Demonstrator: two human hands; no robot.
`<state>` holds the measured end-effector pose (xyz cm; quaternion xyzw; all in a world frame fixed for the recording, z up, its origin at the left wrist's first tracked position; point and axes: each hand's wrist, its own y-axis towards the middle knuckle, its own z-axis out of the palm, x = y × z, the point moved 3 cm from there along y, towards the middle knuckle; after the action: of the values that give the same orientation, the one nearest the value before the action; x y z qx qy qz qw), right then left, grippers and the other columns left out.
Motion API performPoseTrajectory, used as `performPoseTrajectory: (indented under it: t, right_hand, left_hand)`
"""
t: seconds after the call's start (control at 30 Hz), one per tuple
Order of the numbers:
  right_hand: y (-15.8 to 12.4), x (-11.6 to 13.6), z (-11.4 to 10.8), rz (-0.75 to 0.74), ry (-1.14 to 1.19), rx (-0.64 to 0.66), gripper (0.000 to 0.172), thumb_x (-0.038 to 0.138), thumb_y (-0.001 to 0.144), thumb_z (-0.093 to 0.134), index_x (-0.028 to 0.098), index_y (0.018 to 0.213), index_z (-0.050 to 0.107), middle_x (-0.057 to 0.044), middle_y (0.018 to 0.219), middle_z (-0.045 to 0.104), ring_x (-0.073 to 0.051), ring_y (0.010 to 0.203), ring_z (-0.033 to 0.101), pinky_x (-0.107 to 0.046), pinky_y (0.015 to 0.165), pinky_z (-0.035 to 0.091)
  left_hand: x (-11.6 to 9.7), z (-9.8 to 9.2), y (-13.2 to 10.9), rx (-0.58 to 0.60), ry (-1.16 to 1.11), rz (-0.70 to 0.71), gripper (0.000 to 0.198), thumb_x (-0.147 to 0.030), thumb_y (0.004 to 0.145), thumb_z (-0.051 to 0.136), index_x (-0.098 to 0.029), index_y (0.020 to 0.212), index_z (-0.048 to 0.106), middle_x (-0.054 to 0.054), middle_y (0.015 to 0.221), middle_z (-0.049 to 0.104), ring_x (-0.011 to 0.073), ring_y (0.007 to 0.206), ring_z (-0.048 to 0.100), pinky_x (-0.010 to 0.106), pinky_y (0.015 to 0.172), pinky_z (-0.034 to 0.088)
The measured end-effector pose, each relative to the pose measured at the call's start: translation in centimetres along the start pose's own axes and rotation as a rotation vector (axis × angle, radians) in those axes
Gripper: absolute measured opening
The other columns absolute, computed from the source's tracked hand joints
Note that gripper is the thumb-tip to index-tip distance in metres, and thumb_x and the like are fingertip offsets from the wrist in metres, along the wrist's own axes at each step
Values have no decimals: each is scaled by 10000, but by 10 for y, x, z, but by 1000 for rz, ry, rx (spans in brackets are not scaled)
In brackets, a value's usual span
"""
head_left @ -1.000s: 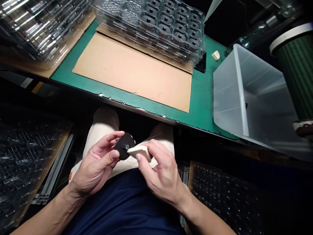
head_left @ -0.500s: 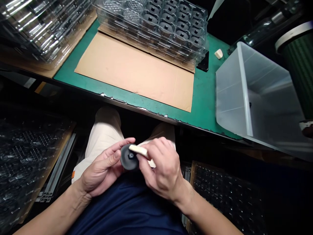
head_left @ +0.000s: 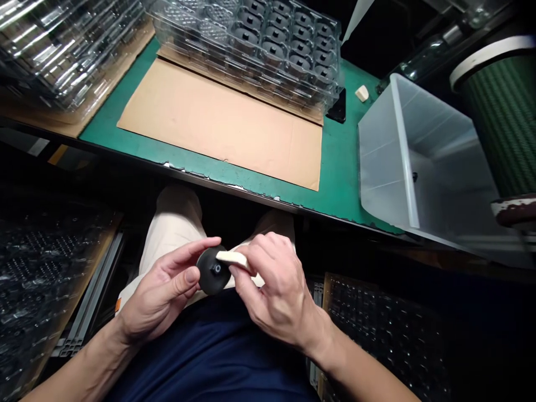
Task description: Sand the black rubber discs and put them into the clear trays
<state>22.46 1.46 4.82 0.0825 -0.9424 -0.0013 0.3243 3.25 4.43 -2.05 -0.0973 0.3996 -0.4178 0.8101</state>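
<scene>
Where block meets disc, any lettering seems unreadable.

matt black plastic disc, brown cardboard sheet, glossy clear plastic trays

A bare sheet of cardboard leaves open room at the middle of the desk, hemmed by stacked clear trays behind and a translucent bin at right.

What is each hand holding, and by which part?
The left hand pinches a round black disc by its rim. The right hand grips a small cream block by one end, tip on the disc.
</scene>
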Motion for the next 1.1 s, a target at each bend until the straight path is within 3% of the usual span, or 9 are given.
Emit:
performPoseTrajectory:
  t: [0.17, 0.37, 0.43, 0.53, 0.6, 0.7, 0.9, 1.0, 1.1]
  right_hand:
    - [-1, 3, -2, -209, 3, 132, 242, 190, 997, 520, 172, 1180, 677, -60, 1005, 671, -217, 920, 543, -415, 850, 402]
    - [-1, 1, -2, -381, -15, 167, 262, 230, 1020, 505, 217, 1214, 681, -63, 1093, 677, -228, 971, 548, -434, 885, 412]
    - [-1, -3, -1, -333, -41, 125, 253, 248, 1011, 534, 216, 1221, 671, -67, 1088, 681, -228, 963, 547, -428, 876, 409]
    - [-2, -9, 2, -63, -10, 36, 114, 234, 974, 565, 175, 978, 663, -49, 855, 623, -187, 785, 507, -376, 757, 395]
    - [-4, -8, 7, 101, 112, 63, 176, 238, 957, 575, 194, 787, 566, 2, 708, 511, -150, 662, 439, -339, 663, 356]
    - [-2, 2, 12, 217, 318, 87, 207, 254, 966, 557, 206, 767, 526, 24, 694, 478, -129, 625, 420, -315, 618, 332]
    - [5, 11, 2, 130, 298, 7, 123, 219, 952, 551, 183, 859, 623, 7, 734, 516, -144, 670, 445, -331, 664, 355]
    - [7, -1, -2, 60, 107, -48, 134, 201, 960, 549, 173, 887, 657, -8, 737, 532, -160, 684, 448, -349, 681, 362]
    - [10, -19, -2, 11, 19, -116, 228, 212, 982, 549, 160, 1166, 674, -52, 865, 638, -193, 787, 532, -364, 754, 425]
  left_hand:
    - [17, 0, 1, 57, -143, -200, 343, -336, 1007, 606, -162, 1256, 764, 127, 1169, 764, 207, 1023, 678, 268, 904, 565]
    - [24, 8, 0, 106, -240, -280, 347, -364, 1027, 553, -160, 1182, 787, 130, 968, 760, 234, 794, 685, 390, 662, 636]
    - [19, 7, 2, 77, -244, -216, 325, -347, 996, 614, -182, 1232, 765, 127, 1076, 761, 243, 873, 702, 424, 758, 653]
    - [10, 1, 7, -54, -205, -37, 381, -226, 894, 766, -257, 1272, 738, 60, 1198, 751, 190, 1020, 699, 303, 919, 609]
    - [7, 0, 10, -121, -110, 77, 471, -124, 814, 830, -279, 1250, 742, 31, 1210, 750, 167, 1084, 686, 220, 953, 567]
    - [6, 4, 11, -143, 31, 187, 506, -67, 750, 866, -285, 1196, 766, 28, 1219, 754, 182, 1118, 683, 231, 978, 564]
    - [-8, 11, 3, -188, 59, 309, 547, -94, 710, 903, -318, 1192, 774, 10, 1234, 758, 177, 1099, 695, 198, 953, 565]
    - [-10, 8, 0, -141, 24, 177, 530, -140, 724, 902, -304, 1212, 773, 40, 1259, 748, 220, 1128, 700, 233, 952, 577]
    - [-4, 6, -1, -89, -57, 30, 523, -199, 769, 876, -304, 1265, 750, 54, 1224, 758, 236, 1105, 710, 254, 909, 596]
